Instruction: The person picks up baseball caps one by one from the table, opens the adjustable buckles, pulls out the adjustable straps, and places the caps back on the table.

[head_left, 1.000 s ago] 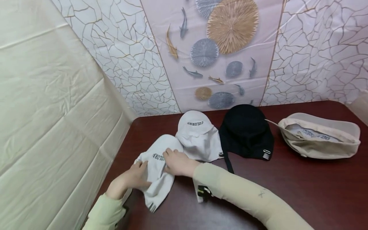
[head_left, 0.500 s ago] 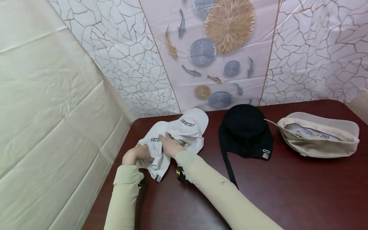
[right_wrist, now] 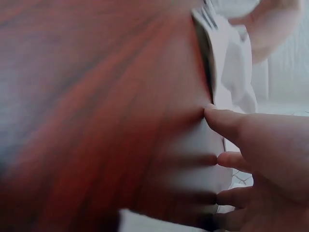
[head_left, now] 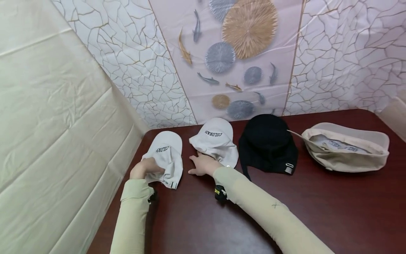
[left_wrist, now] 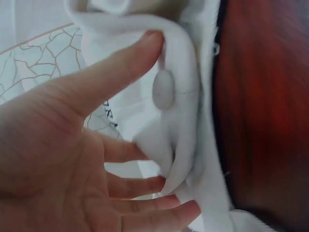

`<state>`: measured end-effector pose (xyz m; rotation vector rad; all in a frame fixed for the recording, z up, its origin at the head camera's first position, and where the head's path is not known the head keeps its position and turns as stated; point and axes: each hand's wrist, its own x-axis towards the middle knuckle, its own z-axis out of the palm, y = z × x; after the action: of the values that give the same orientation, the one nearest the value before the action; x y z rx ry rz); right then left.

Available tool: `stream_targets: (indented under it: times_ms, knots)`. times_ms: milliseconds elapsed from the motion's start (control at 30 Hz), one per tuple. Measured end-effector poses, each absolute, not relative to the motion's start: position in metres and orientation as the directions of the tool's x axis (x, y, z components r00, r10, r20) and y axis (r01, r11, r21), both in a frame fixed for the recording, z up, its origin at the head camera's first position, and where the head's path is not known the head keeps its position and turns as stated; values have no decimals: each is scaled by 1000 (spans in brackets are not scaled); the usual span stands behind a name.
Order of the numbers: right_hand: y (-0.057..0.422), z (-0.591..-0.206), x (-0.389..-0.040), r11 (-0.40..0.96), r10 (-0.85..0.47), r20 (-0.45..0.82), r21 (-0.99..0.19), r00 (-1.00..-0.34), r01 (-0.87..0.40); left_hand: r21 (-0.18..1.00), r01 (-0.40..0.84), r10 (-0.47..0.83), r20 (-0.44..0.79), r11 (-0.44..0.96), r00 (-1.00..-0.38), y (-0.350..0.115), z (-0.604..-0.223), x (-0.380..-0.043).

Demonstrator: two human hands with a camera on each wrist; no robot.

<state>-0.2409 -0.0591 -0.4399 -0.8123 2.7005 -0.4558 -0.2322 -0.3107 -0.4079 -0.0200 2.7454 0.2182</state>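
Observation:
A white cap [head_left: 169, 148] with dark lettering lies at the table's left, its brim toward the back. On its near left side rests my left hand [head_left: 147, 167]. In the left wrist view, the thumb and the extended fingers of my left hand [left_wrist: 58, 145] touch the cap's fabric [left_wrist: 183, 96], set well apart. My right hand [head_left: 203, 165] is spread low at the near edge of a second white lettered cap [head_left: 219, 135], partly hiding that edge. Fingertips of my right hand [right_wrist: 275, 159] reach down to the tabletop in the right wrist view, holding nothing.
A black hat [head_left: 268, 137] with a strap stands right of the second white cap. Farther right, a beige cap [head_left: 345, 151] lies with its inside showing. The dark red table [head_left: 196, 218] meets a patterned cloth wall [head_left: 177, 88] behind and a cream cloth [head_left: 73, 141] at left.
Both hands pushed the left white cap toward the back, against the second one. My right hand then left it and moved right; the two caps now lie apart, the second one turned.

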Motion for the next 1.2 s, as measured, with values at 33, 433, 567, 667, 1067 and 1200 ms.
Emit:
stream_targets:
  times_ms: [33, 433, 567, 667, 1067, 1200]
  knots:
    - [-57, -441, -239, 791, -575, -176, -369, -799, -488, 149, -43, 16, -372, 988, -928, -309, -408, -236]
    - [-45, -450, -220, 805, -565, -160, -322, -809, -499, 189, -167, -87, -373, 968, -924, -278, -405, -269]
    - [-40, -449, -208, 784, -602, -159, -306, -783, -540, 199, -219, -135, -367, 955, -921, -275, -407, -270]
    - [-38, -447, -197, 767, -627, -154, -292, -764, -571, 199, -225, -142, -360, 954, -922, -274, -408, -270]
    - [-37, -447, -181, 767, -630, -159, -278, -760, -578, 137, -118, -67, -326, 984, -943, -269, -410, -269]
    - [-36, -450, -183, 763, -634, -158, -283, -757, -581, 142, -108, -58, -320, 984, -946, -269, -412, -269]
